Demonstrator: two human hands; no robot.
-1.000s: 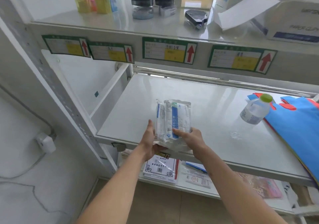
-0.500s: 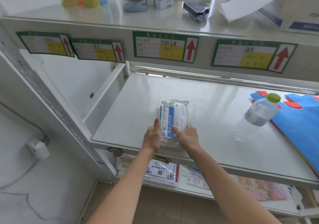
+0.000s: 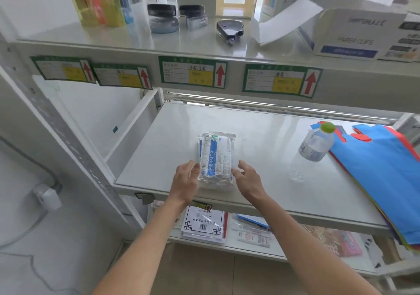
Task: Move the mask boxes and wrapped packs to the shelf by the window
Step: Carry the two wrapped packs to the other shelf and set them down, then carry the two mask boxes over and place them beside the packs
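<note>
Our left hand and right hand flank the wrapped pack, fingers spread, gripping nothing. The pack lies flat near the shelf's front edge; a careless brush could, we judge, slide it off.

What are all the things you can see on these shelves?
clear wrapped pack of masks with a blue stripe: 1, middle shelf, near the front edge
clear plastic bottle with a green cap: 1, middle shelf, right
blue and red fabric stack: 1, middle shelf, far right, hanging over the front
green-bordered labels with red arrows: 4, on the top shelf's front edge
yellow and orange see-through boxes: a few, top shelf, left
black-lidded round tins: 2, top shelf, middle
white cardboard box with an open flap: 1, top shelf, right
white printed packet: 1, bottom shelf
left hand: open, beside the pack
right hand: open, beside the pack
</note>
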